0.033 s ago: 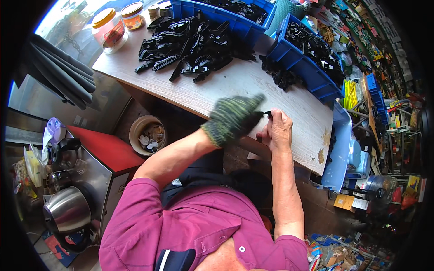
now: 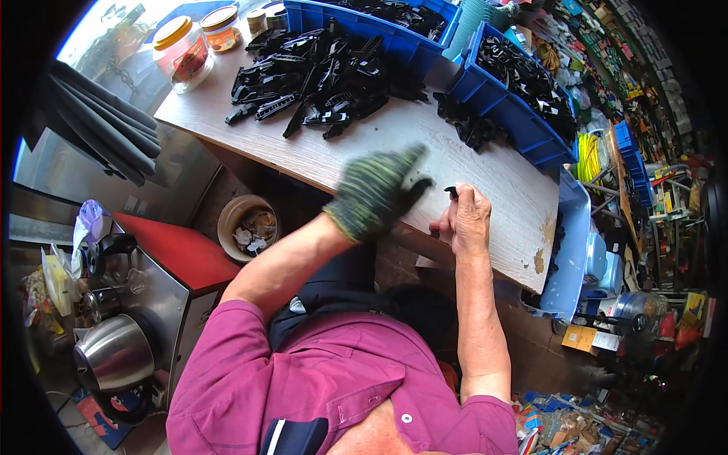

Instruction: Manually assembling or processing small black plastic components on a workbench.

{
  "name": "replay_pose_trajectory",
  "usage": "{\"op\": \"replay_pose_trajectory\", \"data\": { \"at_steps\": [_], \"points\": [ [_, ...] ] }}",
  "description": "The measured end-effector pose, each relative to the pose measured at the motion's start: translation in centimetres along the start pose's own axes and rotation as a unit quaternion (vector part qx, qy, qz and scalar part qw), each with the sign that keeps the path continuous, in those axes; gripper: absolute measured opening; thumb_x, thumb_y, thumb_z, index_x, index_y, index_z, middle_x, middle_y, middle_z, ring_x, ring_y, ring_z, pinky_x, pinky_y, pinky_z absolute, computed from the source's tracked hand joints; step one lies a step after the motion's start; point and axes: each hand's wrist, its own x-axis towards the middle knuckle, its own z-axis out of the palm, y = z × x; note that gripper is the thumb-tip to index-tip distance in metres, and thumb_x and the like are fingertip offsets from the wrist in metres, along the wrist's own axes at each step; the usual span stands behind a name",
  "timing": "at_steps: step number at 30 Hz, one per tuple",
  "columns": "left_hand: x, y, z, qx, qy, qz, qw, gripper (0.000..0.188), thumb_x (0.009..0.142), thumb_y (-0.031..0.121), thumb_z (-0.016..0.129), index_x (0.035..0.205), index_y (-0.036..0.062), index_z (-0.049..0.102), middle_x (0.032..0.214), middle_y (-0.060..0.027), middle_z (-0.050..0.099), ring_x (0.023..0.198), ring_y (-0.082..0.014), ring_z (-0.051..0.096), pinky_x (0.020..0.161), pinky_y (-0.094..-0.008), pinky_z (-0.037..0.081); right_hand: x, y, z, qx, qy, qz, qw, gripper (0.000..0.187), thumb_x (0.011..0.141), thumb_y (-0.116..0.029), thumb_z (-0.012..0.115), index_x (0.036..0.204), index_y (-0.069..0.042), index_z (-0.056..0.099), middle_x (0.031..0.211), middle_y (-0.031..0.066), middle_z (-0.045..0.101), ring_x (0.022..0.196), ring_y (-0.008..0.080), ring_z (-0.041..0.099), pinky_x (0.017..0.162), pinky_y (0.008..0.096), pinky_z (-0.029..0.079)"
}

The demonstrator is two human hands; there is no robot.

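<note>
My left hand (image 2: 370,193), in a dark green and black knitted glove, hovers over the near edge of the table (image 2: 516,205). Its fingers and thumb are apart and somewhat smeared by motion, with nothing visible between them. My bare right hand (image 2: 470,216) is closed in a pinch on a small black plastic part (image 2: 451,192); only its dark tip shows above the fingertips. A gap separates the two hands. Beyond them lies a large heap of long black plastic parts (image 2: 318,80). To its right is a smaller cluster of black parts (image 2: 472,129).
Two blue bins (image 2: 379,32) (image 2: 500,108) filled with black parts stand along the far side. Lidded jars (image 2: 182,57) sit at the far left corner. Below the table edge is a bucket of scraps (image 2: 226,220). A red-topped cabinet (image 2: 178,246) and steel kettle (image 2: 117,353) are at left.
My left hand has pulled away to the left from my right hand, and its fingers have spread. My right hand stays almost in place, with the black part still pinched.
</note>
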Motion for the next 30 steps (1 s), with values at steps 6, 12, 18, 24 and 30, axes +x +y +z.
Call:
{"op": "replay_pose_trajectory", "data": {
  "at_steps": [6, 12, 18, 24, 30],
  "points": [
    [1.9, -8.0, -5.1, 0.211, -0.005, -0.146, 0.966, 0.036, 0.091, 0.04, 0.07, 0.112, 0.0111, 0.068, 0.094, -0.015, 0.072, 0.082, -0.0356, 0.07, 0.071, -0.0478, 0.055, 0.0, 0.8, 0.2, 0.043, 0.008, -0.043, 0.998, 0.034, 0.102, -0.037, 0.057, 0.085, -0.007, 0.054, 0.048, -0.0018, 0.038, 0.039, 0.0106, 0.043, 0.042, 0.0354, 0.055],
    [0.5, -8.2, -5.6, 0.195, 0.042, -0.135, 0.971, 0.03, 0.091, 0.038, 0.069, 0.104, 0.0111, 0.069, 0.092, -0.0137, 0.07, 0.084, -0.0349, 0.069, 0.071, -0.0478, 0.054, -0.4, 0.9, 0.2, 0.059, 0.011, -0.056, 0.997, 0.036, 0.103, -0.038, 0.057, 0.084, -0.008, 0.054, 0.048, -0.0022, 0.039, 0.039, 0.0096, 0.044, 0.04, 0.0335, 0.054],
    [-0.8, -8.8, -5.5, 0.224, 0.022, -0.143, 0.964, 0.021, 0.09, 0.026, 0.069, 0.107, 0.014, 0.068, 0.096, -0.0117, 0.071, 0.089, -0.0334, 0.069, 0.075, -0.0462, 0.056, -0.4, 0.9, 0.4, 0.057, 0.001, -0.081, 0.995, 0.033, 0.104, -0.034, 0.055, 0.082, -0.009, 0.053, 0.049, -0.0024, 0.039, 0.04, 0.0093, 0.045, 0.041, 0.0324, 0.054],
    [-1.3, -8.3, -4.1, 0.15, 0.162, -0.115, 0.969, 0.028, 0.088, 0.012, 0.072, 0.115, 0.0112, 0.069, 0.101, -0.0117, 0.074, 0.087, -0.0287, 0.073, 0.078, -0.0401, 0.057, -0.3, 1.2, 0.2, 0.056, 0.008, -0.082, 0.995, 0.04, 0.103, -0.044, 0.058, 0.085, -0.008, 0.054, 0.05, -0.0024, 0.04, 0.042, 0.0093, 0.046, 0.041, 0.0322, 0.054],
    [-2.2, -5.6, -5.0, 0.026, 0.152, -0.036, 0.987, 0.036, 0.087, 0.006, 0.075, 0.121, 0.0055, 0.068, 0.102, -0.0111, 0.074, 0.082, -0.0188, 0.073, 0.064, -0.03, 0.056, -0.5, 0.6, 0.5, 0.055, 0.034, -0.068, 0.996, 0.036, 0.103, -0.038, 0.056, 0.081, -0.009, 0.052, 0.049, -0.0019, 0.039, 0.041, 0.0105, 0.044, 0.04, 0.0334, 0.053]
  ]
}}
